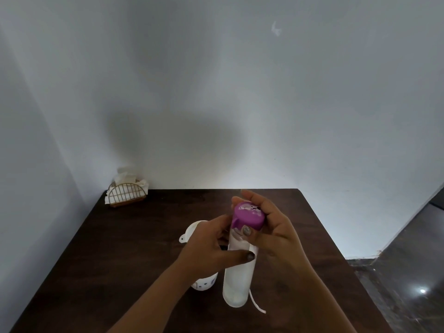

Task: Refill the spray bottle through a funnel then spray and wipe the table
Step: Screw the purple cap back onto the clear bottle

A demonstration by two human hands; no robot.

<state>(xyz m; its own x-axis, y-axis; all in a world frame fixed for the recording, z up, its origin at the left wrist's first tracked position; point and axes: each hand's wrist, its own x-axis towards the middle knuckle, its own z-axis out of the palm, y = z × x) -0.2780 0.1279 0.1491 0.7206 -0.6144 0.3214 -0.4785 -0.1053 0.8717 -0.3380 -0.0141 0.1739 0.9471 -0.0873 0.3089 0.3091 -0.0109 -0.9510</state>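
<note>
Spray bottle [237, 280] first: from my head camera it stands upright in front of me over the dark table [120, 248], its frosted white body between my two hands; I cannot tell whether its base rests on the wood. My left hand [211, 246] is wrapped round the upper body, thumb across the front, to keep it from turning. My right hand [274, 231] curls over the purple spray head [248, 216], fingers behind and thumb in front, a grip made for twisting. I judge I am screwing the head, though whether off or on I cannot say. Just behind my left hand the white funnel [192, 230] waits within reach, and a white cup [204, 283] shows under my left wrist; how the two meet is hidden. A thin white strip [257, 306] curves beside the bottle's base; what it is I cannot tell. Far back in the left corner sits a wire napkin holder [127, 194], likely there for the wiping. Counted: one bottle, one funnel, one cup, one holder, two hands
</note>
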